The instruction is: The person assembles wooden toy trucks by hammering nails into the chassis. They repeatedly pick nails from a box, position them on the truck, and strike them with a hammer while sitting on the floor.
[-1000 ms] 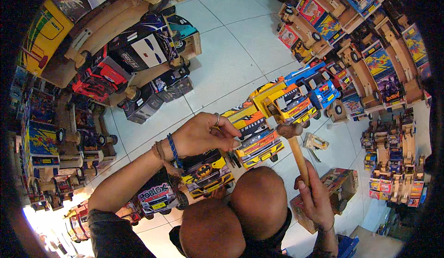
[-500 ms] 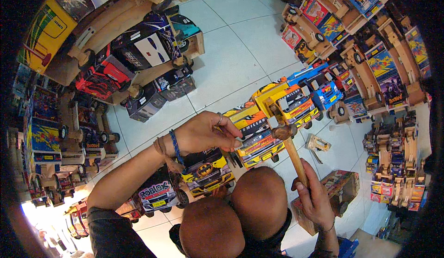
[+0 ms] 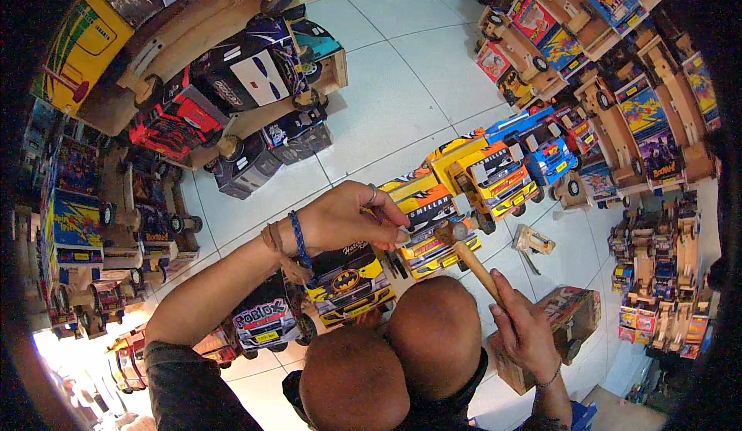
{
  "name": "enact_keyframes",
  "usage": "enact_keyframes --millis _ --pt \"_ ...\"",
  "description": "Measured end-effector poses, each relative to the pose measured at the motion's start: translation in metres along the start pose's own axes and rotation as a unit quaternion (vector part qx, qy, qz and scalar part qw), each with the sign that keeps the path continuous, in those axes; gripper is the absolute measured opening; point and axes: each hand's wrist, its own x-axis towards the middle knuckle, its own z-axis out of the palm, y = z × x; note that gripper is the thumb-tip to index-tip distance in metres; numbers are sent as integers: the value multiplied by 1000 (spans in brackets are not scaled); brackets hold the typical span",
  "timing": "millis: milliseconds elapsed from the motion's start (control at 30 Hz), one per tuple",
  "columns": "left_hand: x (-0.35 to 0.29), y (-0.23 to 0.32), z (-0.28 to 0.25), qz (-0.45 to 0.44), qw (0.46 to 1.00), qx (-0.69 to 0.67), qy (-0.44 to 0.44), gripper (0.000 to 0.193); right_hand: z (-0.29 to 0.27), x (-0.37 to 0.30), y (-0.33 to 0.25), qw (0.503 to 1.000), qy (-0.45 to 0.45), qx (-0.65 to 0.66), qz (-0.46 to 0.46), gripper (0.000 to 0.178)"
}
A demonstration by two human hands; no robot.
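Note:
My left hand (image 3: 340, 218), with a ring and a blue braided bracelet, has thumb and fingers pinched together at the left side of a yellow toy truck (image 3: 440, 257). What the pinch holds, if anything, is too small to make out. My right hand (image 3: 527, 327) grips the wooden handle of a hammer (image 3: 479, 272). Its head is over the front of that same truck; whether it touches cannot be told. Left of this truck, partly under my left wrist, is a black and yellow toy truck (image 3: 352, 288). A second yellow truck (image 3: 498, 176) stands to the right.
My bare knees (image 3: 433, 338) are just below the trucks. A stapler-like tool (image 3: 533, 241) lies on the white tiled floor (image 3: 394, 83) at right, near a wooden toy body (image 3: 568, 323). A blue truck (image 3: 549, 149) stands beyond. Stacked wooden toy trucks (image 3: 239, 83) line both sides.
The hammer has swung left and slightly nearer, its head now over the front of the yellow truck. My left hand keeps its pinch in nearly the same place.

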Motion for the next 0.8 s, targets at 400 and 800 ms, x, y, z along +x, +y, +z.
enact_keyframes --millis 400,800 --pt "2 -1 1 -5 1000 -20 2 30 11 -3 19 994 15 -94 -46 68" --pt "4 -6 0 9 999 -42 -7 30 12 4 20 991 -11 -120 -66 73"
